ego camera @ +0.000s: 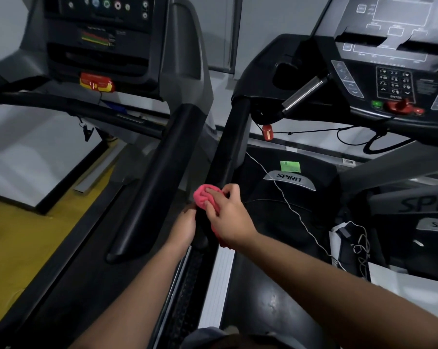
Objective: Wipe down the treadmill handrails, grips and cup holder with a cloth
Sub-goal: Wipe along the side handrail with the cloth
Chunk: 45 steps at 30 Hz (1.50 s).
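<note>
The pink cloth sits bunched on the lower end of the black padded handrail of the right-hand treadmill, a little toward five o'clock of the frame's centre. The right hand is clenched on the cloth, fingers spread over its top and pressing it against the rail, with a fold of the fabric trailing out under the palm. The left hand lies just beside it at eight o'clock, wrapped round the outer side of the same handrail; its fingers are hidden behind the rail, so how tightly it grasps cannot be told.

From the hands the handrail runs up toward twelve o'clock to the console, where a silver pulse grip angles out and a red safety key dangles on a black cord. A thin white cable crosses the motor cover bearing a Spirit badge, at three o'clock of the cloth. At nine o'clock the neighbouring treadmill's handrail lies parallel, apart from the hands, above a yellow floor.
</note>
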Motion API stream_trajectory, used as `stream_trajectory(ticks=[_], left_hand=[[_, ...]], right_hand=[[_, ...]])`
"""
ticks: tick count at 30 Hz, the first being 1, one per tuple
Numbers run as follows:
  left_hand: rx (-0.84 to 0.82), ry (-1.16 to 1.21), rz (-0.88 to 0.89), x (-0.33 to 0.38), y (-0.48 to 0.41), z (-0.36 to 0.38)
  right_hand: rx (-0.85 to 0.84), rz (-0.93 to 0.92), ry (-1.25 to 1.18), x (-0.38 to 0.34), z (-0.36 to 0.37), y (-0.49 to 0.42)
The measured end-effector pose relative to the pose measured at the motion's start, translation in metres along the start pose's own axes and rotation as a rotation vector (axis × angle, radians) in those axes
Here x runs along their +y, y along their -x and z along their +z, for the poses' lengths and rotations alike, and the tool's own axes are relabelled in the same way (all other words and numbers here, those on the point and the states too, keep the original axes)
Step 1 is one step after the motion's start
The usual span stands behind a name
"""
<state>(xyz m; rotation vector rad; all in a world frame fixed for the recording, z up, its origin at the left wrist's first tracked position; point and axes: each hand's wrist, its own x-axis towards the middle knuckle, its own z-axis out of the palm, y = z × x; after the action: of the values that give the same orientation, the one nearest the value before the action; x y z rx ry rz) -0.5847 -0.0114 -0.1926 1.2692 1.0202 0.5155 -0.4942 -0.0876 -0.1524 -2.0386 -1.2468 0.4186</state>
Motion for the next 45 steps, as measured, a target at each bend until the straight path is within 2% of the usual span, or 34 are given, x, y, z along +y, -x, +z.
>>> stream_trajectory(ticks=[3, 7, 11, 13, 16, 18, 21, 24, 28, 31, 34, 39, 41, 45], left_hand=[[-0.026, -0.003, 0.009, 0.004, 0.003, 0.001], [-0.088, -0.04, 0.111, -0.003, 0.002, -0.005], [-0.101, 0.026, 0.046, -0.006, 0.0, -0.008], [-0.068, 0.018, 0.038, -0.007, -0.004, -0.005], [0.024, 0.07, -0.097, -0.002, -0.007, 0.001], [0.043, 0.097, -0.172, -0.005, -0.01, 0.001], [0.011, 0.112, -0.164, -0.006, -0.008, 0.0], [-0.062, 0.15, -0.09, -0.005, -0.001, -0.003], [-0.075, 0.258, -0.289, -0.004, 0.0, -0.004], [0.019, 0.197, -0.283, -0.003, -0.002, -0.001], [0.109, 0.145, -0.214, -0.005, -0.005, 0.003], [0.131, 0.258, -0.177, 0.004, 0.006, 0.004], [0.125, 0.346, -0.167, 0.008, 0.009, 0.004], [0.087, 0.509, -0.199, 0.006, 0.016, 0.003]], right_hand=[[0.03, -0.075, 0.066, 0.002, 0.003, 0.009], [0.018, -0.228, 0.05, 0.008, 0.012, 0.037], [-0.024, -0.315, 0.064, 0.016, 0.011, 0.04], [-0.03, -0.273, 0.069, 0.014, 0.005, 0.028], [-0.017, -0.105, 0.102, 0.008, 0.001, 0.009], [-0.007, -0.071, 0.152, 0.003, -0.001, 0.001], [-0.04, -0.097, 0.19, 0.0, 0.002, 0.003], [-0.05, -0.237, 0.145, 0.005, 0.011, 0.027], [-0.125, -0.23, 0.026, 0.023, 0.012, 0.05], [-0.08, -0.166, 0.059, 0.021, 0.002, 0.032], [-0.039, -0.033, 0.208, 0.005, -0.006, -0.003], [-0.059, -0.179, 0.66, -0.027, 0.001, -0.03], [-0.062, -0.233, 0.733, -0.032, 0.01, -0.025], [0.04, -0.356, 0.752, -0.029, 0.024, -0.007]])
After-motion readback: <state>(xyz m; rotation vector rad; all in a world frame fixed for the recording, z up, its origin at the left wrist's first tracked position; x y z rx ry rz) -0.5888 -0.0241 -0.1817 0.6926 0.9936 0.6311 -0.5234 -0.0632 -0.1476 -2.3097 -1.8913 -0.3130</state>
